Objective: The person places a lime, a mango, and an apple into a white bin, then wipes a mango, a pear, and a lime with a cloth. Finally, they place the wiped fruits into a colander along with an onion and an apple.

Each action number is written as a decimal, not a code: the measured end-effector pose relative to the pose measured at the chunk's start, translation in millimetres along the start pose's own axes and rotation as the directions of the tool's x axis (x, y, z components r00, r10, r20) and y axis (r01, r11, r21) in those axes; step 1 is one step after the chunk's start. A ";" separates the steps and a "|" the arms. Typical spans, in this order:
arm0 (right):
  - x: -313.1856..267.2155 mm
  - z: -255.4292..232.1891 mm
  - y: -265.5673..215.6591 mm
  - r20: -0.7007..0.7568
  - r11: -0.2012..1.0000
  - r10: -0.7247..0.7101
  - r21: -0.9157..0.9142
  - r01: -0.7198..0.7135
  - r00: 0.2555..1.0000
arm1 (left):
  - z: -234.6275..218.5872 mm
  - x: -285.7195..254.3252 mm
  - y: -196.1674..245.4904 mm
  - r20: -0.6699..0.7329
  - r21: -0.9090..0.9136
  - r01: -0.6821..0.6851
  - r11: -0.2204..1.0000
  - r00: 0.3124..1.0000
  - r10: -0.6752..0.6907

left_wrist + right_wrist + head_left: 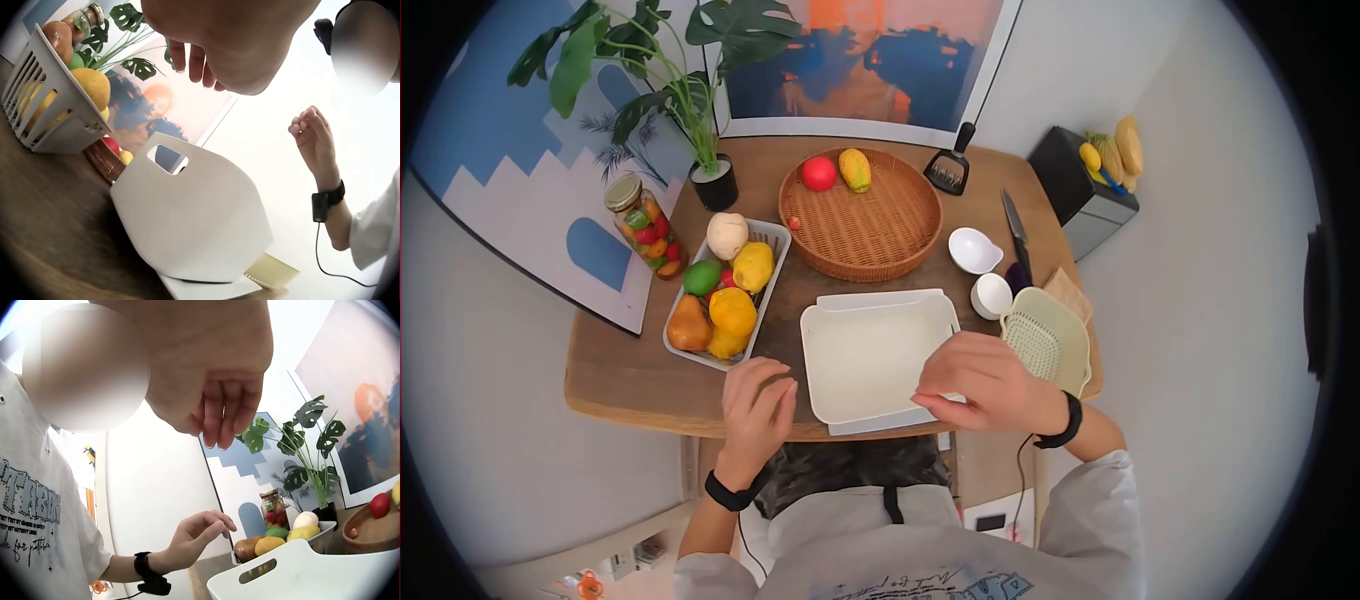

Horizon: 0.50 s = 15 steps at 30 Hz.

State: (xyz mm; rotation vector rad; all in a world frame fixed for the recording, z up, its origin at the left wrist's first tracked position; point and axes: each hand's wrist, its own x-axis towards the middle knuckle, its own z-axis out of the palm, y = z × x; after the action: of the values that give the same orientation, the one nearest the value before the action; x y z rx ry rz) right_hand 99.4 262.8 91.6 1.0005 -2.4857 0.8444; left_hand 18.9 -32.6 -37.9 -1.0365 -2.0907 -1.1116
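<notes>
My left hand (pixel 756 415) hovers at the table's front edge, left of a white plastic basin (pixel 880 355); its fingers are loosely bent around nothing. Over the basin's right front corner hangs my right hand (pixel 988 380), fingers drooping together with no object visible in them. Bare inside, the basin shows a handle slot in its side wall (pixel 200 219) in the left wrist view. A light grey basket (pixel 75 125) stands beyond my left hand, filled with a brown pear (pixel 689 324), yellow fruits (pixel 733 312), a green fruit (pixel 702 277) and a cream-coloured round one (pixel 727 236).
Behind the basin sits a round wicker tray (pixel 870 225) with a red fruit (pixel 819 173) and a yellow one (pixel 855 170). To the right are white bowls (pixel 974 250), a knife (pixel 1015 228) and a pale green colander (pixel 1050 350). A glass jar (pixel 645 228) and potted plant (pixel 714 183) stand left.
</notes>
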 end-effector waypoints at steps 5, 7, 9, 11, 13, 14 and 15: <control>-30.3 44.0 58.1 0.195 0.959 0.168 -0.260 -0.115 0.966 | 18.9 12.9 20.9 0.126 -0.107 -0.075 0.991 0.988 0.089; -28.6 40.5 58.2 0.232 0.950 0.202 -0.282 -0.133 0.952 | 27.2 12.7 25.8 0.177 -0.147 -0.077 0.986 0.979 0.103; -16.0 31.1 56.5 0.205 0.955 0.225 -0.241 -0.174 0.952 | 36.2 9.7 28.3 0.215 -0.187 -0.057 0.981 0.972 0.098; -5.2 25.7 63.5 0.184 0.953 0.255 -0.216 -0.214 0.949 | 47.0 6.5 26.4 0.254 -0.198 -0.030 0.980 0.964 0.081; 2.6 24.6 81.7 0.185 0.947 0.287 -0.201 -0.250 0.940 | 53.2 2.7 25.4 0.288 -0.182 -0.024 0.983 0.954 0.077; 6.8 24.9 92.7 0.190 0.940 0.323 -0.174 -0.292 0.927 | 54.8 1.4 26.1 0.301 -0.159 -0.027 0.987 0.951 0.074; 12.0 25.9 106.4 0.197 0.932 0.356 -0.147 -0.332 0.913 | 56.1 0.4 26.4 0.311 -0.134 -0.028 0.991 0.948 0.069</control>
State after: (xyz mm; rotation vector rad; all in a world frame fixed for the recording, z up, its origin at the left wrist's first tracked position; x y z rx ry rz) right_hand 13.4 301.7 34.9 0.6556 -2.9208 0.7131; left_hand 34.5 25.1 -54.7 -1.4000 -2.2454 -1.1282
